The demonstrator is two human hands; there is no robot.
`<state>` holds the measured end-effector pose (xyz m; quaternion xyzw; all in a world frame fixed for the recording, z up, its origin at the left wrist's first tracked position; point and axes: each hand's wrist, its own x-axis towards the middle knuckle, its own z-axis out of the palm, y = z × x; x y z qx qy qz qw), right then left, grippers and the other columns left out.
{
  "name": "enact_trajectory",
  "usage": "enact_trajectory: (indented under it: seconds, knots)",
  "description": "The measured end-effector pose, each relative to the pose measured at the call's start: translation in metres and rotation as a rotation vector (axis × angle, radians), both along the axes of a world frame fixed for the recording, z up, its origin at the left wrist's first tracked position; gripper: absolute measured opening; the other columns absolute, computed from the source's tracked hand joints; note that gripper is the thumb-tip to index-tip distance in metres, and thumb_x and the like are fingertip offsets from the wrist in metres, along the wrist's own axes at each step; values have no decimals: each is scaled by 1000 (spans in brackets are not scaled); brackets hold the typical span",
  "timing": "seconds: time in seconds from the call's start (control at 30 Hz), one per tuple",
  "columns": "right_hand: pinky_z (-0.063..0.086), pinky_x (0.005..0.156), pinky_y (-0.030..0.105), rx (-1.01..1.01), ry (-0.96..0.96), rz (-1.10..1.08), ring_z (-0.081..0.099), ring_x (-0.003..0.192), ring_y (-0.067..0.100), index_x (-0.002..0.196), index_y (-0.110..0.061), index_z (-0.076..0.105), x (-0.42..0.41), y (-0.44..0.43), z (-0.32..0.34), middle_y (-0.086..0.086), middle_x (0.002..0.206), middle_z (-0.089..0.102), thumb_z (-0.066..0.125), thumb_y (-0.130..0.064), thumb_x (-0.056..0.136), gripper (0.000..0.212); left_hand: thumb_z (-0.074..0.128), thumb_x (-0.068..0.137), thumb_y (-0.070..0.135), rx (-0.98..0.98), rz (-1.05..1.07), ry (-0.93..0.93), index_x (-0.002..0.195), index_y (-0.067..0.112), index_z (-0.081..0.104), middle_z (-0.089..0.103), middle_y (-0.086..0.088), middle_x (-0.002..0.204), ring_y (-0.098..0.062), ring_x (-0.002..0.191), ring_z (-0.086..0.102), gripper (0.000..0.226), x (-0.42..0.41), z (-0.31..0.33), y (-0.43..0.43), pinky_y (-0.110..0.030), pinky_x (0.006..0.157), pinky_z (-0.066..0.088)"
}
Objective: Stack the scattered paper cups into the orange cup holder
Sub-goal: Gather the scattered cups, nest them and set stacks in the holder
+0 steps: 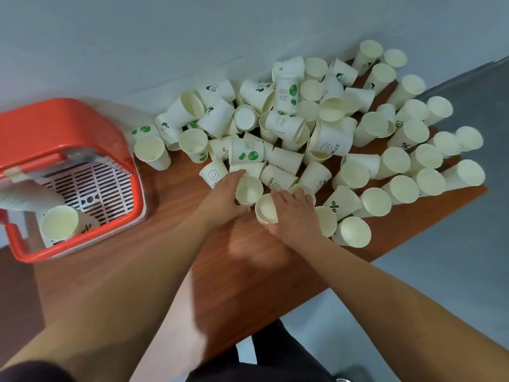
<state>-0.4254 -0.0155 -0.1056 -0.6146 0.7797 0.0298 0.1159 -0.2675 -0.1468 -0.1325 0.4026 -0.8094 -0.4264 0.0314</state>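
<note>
Several white paper cups lie scattered in a heap across the far half of the wooden table. The orange cup holder stands at the left, with a cup standing in its front corner. My left hand grips an upright cup at the near edge of the heap. Right beside it, my right hand holds a short stack of cups by its side, fingers curled over the rim.
A pale wall runs behind the table. The table's right edge slants away, with grey floor beyond it. Several upright cups crowd that right edge. My legs in dark trousers show below the table's front edge.
</note>
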Motion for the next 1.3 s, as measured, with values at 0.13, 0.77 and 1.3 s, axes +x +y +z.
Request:
enact_trajectory:
  seconds: [0.13, 0.77, 1.3]
  knots:
    - [40, 89, 44, -36, -64, 14, 49, 107, 32, 135, -15, 51, -3, 0, -1, 2, 125, 61, 71, -50, 74, 73, 83, 77, 30, -106, 16, 61, 143, 18, 45, 50, 1, 141, -16, 129, 46, 77, -1, -6, 1, -38, 108, 41]
    - [46, 94, 39, -136, -482, 7, 50, 111, 25, 134, -14, 49, 135, -61, 73, 5, 120, 51, 76, -51, 73, 77, 84, 78, 25, -167, 568, 293, 130, 30, 55, 49, 22, 122, -7, 118, 53, 60, 224, 87, 21, -26, 98, 49]
    - [46, 98, 39, -245, -587, -44, 48, 117, 19, 129, -20, 53, 278, -120, 68, -1, 121, 49, 80, -44, 71, 68, 80, 79, 36, -246, 761, 108, 141, 19, 49, 48, -4, 138, -19, 127, 47, 72, 356, 65, -33, -31, 103, 40]
